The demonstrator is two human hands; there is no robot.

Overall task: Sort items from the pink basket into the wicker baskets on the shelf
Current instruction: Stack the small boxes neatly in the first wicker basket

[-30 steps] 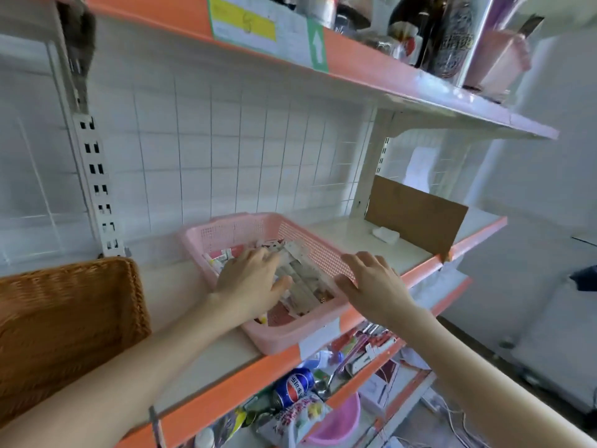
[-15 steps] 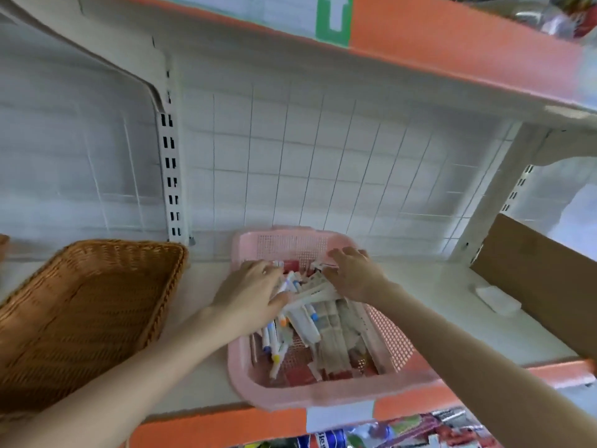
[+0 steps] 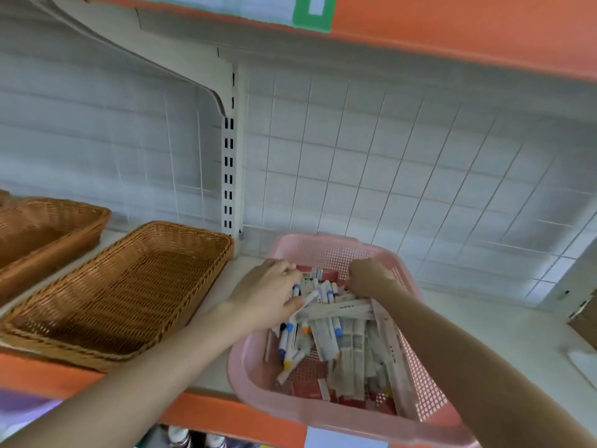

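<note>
The pink basket (image 3: 326, 245) stands on the shelf board, full of markers (image 3: 286, 345) with coloured caps, long paper-wrapped sticks (image 3: 342, 313) and red packets (image 3: 307, 389). My left hand (image 3: 266, 297) reaches in from the left, its fingers and thumb curled round a few markers at the pile's top. My right hand (image 3: 371, 278) lies over the far end of the pile with its fingers bent down among the items, fingertips hidden. Left of the pink basket sits a wicker basket (image 3: 129, 286), with a second wicker basket (image 3: 48, 227) beyond it.
A slotted upright post (image 3: 230, 176) and a wire grid wall (image 3: 387, 176) stand behind the baskets. The orange upper shelf (image 3: 452, 30) hangs close overhead. A brown cardboard piece (image 3: 584, 318) and a white object (image 3: 584, 360) lie at the right edge.
The view has swung left and closer, bringing a second wicker basket into sight. Both hands have pushed deeper toward the far end of the pink basket, with my left hand closing over the markers.
</note>
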